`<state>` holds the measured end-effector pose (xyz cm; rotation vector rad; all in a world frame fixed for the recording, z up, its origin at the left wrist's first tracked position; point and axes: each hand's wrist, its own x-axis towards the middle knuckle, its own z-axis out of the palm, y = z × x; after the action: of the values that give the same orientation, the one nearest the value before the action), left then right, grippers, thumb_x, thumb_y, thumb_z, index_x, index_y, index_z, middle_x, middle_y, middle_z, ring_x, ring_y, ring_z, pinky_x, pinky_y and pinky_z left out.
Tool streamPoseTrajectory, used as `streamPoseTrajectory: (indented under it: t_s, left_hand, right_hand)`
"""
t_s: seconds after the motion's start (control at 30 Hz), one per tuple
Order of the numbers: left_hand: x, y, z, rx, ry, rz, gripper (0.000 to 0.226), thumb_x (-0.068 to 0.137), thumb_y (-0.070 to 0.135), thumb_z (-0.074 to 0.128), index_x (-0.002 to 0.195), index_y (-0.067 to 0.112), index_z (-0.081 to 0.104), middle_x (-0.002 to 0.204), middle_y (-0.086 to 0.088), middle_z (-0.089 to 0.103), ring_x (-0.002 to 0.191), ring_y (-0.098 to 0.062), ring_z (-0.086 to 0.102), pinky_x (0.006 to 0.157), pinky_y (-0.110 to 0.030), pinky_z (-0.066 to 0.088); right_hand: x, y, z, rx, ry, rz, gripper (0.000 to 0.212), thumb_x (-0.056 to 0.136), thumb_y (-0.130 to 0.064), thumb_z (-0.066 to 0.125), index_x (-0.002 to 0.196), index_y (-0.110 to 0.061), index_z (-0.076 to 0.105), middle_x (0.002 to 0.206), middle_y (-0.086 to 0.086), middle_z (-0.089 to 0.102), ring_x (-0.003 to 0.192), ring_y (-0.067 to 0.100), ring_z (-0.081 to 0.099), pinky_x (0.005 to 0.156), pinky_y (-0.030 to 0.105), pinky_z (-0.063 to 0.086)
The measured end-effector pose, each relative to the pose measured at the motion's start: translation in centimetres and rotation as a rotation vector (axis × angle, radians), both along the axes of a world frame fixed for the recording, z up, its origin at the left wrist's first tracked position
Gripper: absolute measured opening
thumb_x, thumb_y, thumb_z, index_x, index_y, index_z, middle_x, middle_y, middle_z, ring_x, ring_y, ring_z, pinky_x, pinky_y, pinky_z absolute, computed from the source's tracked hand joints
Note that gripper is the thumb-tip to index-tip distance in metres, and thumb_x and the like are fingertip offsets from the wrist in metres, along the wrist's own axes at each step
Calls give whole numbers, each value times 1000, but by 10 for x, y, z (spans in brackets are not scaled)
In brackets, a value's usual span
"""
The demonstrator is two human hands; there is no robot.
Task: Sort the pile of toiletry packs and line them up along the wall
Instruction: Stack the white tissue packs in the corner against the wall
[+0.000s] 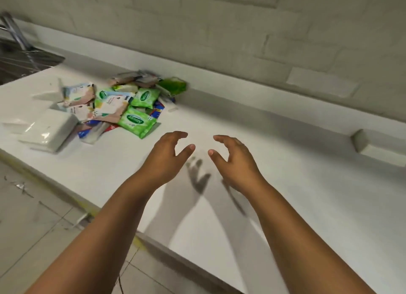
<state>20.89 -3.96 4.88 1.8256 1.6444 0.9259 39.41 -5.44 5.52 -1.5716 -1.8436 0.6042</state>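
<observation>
White countertop (296,205) running along a tiled wall (219,25), with a low white ledge (230,91) at the join. Steel sink (24,60) at the far left end, metal tap (15,32) rising above it, blurred. Small pale block (371,144) lying on the counter at the right, close to the ledge. Tiled floor (33,227) below the counter's front edge, scattered with a few bits of debris (22,187).
</observation>
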Motion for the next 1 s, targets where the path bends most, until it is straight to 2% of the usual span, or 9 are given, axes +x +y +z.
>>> streamPoseTrajectory:
  t_s: [0.17, 0.37, 0.7, 0.9, 1.0]
  left_hand:
    - [-90, -12, -1, -16, -3, 78, 44, 89, 45, 56, 129, 27, 49, 133, 5, 47, 115, -9, 49, 91, -27, 42]
    - [-151, -19, -4, -9, -5, 161, 45, 90, 48, 53, 130, 29, 49, 134, 9, 47, 115, -6, 48, 88, -24, 41]
    - [-195, 5, -15, -30, 36, 289, 42, 90, 48, 53, 129, 32, 48, 135, 9, 47, 118, -7, 47, 89, -26, 43]
    - [-226, 34, -10, 8, 65, 416, 41, 90, 48, 53, 126, 30, 51, 130, 9, 51, 113, -6, 48, 85, -25, 41]
    - [-244, 43, -14, 37, 87, 484, 38, 90, 46, 54, 123, 27, 54, 129, 4, 53, 116, -13, 49, 93, -30, 43]
  right_hand:
    - [-89, 0, -4, 2, 0, 88, 41, 93, -38, 56, 133, -27, 50, 134, -5, 51, 125, 16, 44, 100, 25, 33]
    - [-149, 10, -10, -21, -21, 169, 42, 93, -39, 56, 134, -28, 49, 135, -6, 51, 125, 16, 44, 99, 24, 32]
    - [-208, 64, -20, -41, 4, 308, 42, 91, -38, 58, 132, -27, 52, 133, -4, 53, 125, 17, 45, 101, 37, 42]
    - [-234, 112, -15, -19, -14, 397, 43, 91, -36, 59, 133, -25, 52, 135, -2, 53, 127, 18, 44, 101, 29, 37]
    - [-247, 126, -15, -20, -11, 430, 41, 92, -33, 60, 131, -23, 54, 133, -1, 54, 125, 16, 45, 96, 22, 34]
